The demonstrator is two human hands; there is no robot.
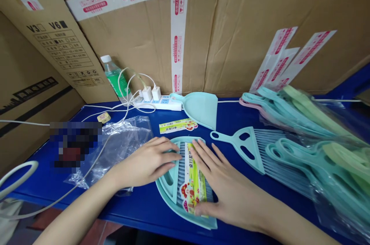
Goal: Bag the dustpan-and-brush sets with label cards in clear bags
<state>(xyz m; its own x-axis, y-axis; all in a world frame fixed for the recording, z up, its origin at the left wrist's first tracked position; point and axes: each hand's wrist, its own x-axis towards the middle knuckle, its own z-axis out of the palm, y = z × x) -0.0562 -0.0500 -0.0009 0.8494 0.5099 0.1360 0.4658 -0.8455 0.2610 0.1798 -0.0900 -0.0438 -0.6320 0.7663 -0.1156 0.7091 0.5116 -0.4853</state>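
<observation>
Low in the frame's centre, a teal dustpan (pixel 173 202) holds a brush and paper label (pixel 194 181). Left hand (pixel 147 164) and right hand (pixel 222 181) press flat, fingers spread. Likely light, stiff, slick plastic; grip the rim.

1. A blue table (pixel 245 115) fills the foreground; its front edge runs along the bottom.
2. Large brown cardboard boxes (pixel 254 29) stand stacked behind it like a wall, sealed with white tape printed in red.
3. The left box carries black printed labels.
4. Soft, even light falls, without hard shadows.
</observation>
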